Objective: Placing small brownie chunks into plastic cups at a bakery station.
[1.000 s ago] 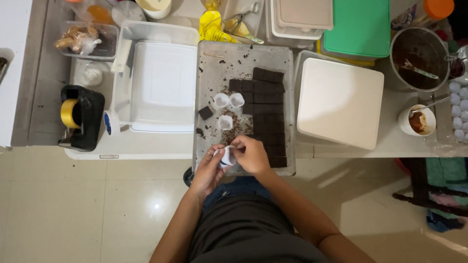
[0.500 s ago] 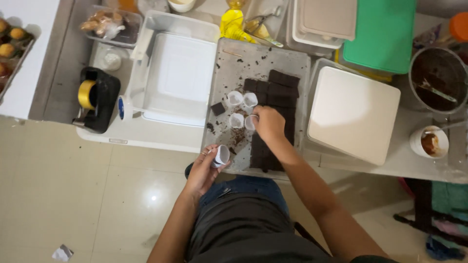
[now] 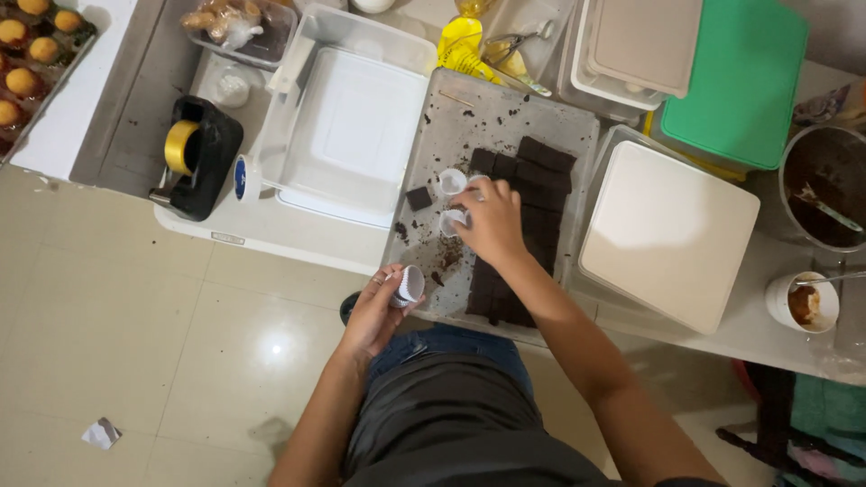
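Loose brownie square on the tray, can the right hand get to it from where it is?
Probably yes: the right hand hovers over the cups, and the brownie square lies uncovered just beyond them.

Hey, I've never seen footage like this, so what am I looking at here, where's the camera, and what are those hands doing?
There is no machine here: a person works with two bare hands, and the camera sits on their head, looking straight down, so you see their arms and lap from above. The left hand holds a small white paper cup near the table edge. The right hand reaches onto a metal tray, among more paper cups and beside a slab of dark brown cake squares. One loose square lies apart, with crumbs around it. Around the tray are a clear tub, a white lidded box, a green lid, a black tape dispenser and a pot holding something brown.
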